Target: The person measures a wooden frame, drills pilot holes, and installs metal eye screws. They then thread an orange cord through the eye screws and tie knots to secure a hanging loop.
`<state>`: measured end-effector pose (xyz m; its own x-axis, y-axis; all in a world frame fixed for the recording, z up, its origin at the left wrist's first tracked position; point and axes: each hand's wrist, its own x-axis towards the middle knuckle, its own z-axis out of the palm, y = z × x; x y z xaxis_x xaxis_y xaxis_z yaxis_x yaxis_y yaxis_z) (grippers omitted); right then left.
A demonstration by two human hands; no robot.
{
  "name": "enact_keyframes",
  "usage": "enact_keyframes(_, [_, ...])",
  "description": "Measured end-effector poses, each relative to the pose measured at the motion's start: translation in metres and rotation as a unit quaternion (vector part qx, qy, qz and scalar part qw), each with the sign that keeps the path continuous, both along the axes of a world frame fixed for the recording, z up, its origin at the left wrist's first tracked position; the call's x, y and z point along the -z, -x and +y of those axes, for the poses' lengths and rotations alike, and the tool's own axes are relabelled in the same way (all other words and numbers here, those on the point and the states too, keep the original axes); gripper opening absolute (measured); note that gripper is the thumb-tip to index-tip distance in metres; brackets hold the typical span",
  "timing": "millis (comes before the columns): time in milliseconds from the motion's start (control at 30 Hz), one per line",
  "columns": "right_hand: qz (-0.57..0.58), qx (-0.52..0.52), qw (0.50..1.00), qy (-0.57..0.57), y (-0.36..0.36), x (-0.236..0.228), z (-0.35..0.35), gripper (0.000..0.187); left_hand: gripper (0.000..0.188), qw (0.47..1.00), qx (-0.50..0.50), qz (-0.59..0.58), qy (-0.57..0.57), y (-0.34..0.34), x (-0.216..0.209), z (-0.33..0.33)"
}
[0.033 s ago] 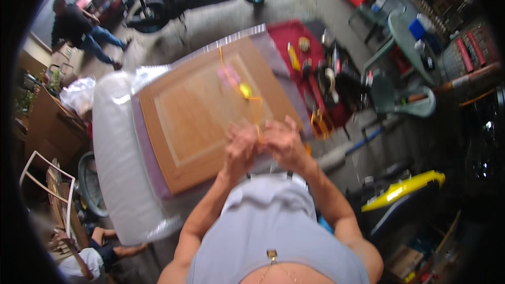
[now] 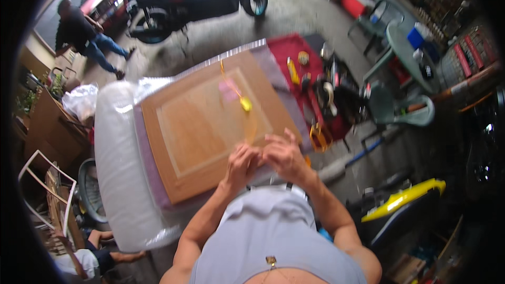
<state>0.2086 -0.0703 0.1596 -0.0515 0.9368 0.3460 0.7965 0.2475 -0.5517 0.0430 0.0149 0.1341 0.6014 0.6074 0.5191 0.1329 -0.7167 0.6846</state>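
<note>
A wooden panel [image 2: 192, 121] with a raised frame lies before me on a purple cloth [image 2: 152, 179]. Across it runs an orange cord [image 2: 223, 67], passing a small yellow piece [image 2: 245, 104] and a pink patch [image 2: 229, 90]. The cord's near stretch is smeared by motion and leads to my hands at the panel's near edge. My left hand [image 2: 243, 164] is closed, its fingertips pinched on the cord. Touching it, my right hand [image 2: 285, 156] pinches with thumb and forefinger while its other fingers stick out. The cord between the fingertips is mostly hidden.
A plastic-wrapped pad [image 2: 117, 179] lies under the cloth. Right of the panel, a red cloth [image 2: 288, 47] carries a yellow cutter [image 2: 293, 70] and other tools. A motorcycle [image 2: 194, 2] stands beyond. One person [image 2: 84, 31] is at far left, another [image 2: 79, 260] at lower left.
The cord's near stretch has shifted from a bend right of the yellow piece to a blurred curve nearer my left hand. Both hands appear slightly lower in view, as does the panel.
</note>
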Motion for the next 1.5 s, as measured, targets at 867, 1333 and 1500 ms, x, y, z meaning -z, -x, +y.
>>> enact_keyframes(867, [0.226,-0.15,0.953,-0.136,-0.102,-0.063,0.122,0.014,0.009,0.88,-0.067,-0.342,0.322,-0.122,-0.022,0.044])
enact_keyframes(1333, [0.343,-0.198,0.913,-0.098,-0.109,-0.08,0.136,0.008,0.015,0.918,-0.042,-0.227,0.323,-0.106,-0.081,0.06])
enact_keyframes(1500, [0.324,0.176,0.929,0.047,-0.215,0.041,0.06,0.016,0.014,0.895,0.011,-0.198,0.4,-0.059,-0.019,0.049])
